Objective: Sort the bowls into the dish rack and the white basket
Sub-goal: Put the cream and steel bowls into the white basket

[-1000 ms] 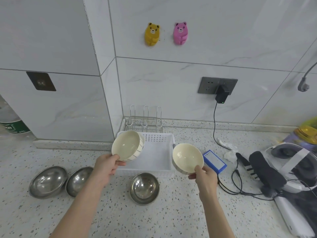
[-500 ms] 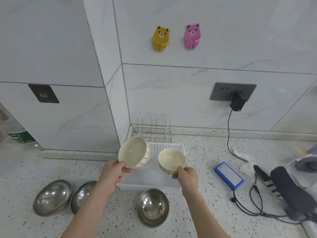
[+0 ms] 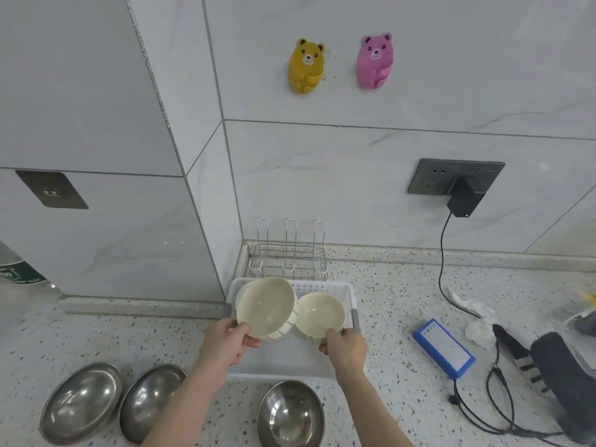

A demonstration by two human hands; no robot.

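Bowls: larger cream bowl [image 3: 266,306] pinched by left hand [image 3: 227,345], smaller cream bowl [image 3: 319,314] by right hand [image 3: 346,346], above the white basket [image 3: 350,293]. Rims nearly touch at 3 o'clock; they could clack and slip.

No text can be read with certainty. The green label on the bottle [image 3: 17,274] at the far left carries white characters too blurred to make out. The white label on the blue box [image 3: 443,348] bears small marks, illegible.
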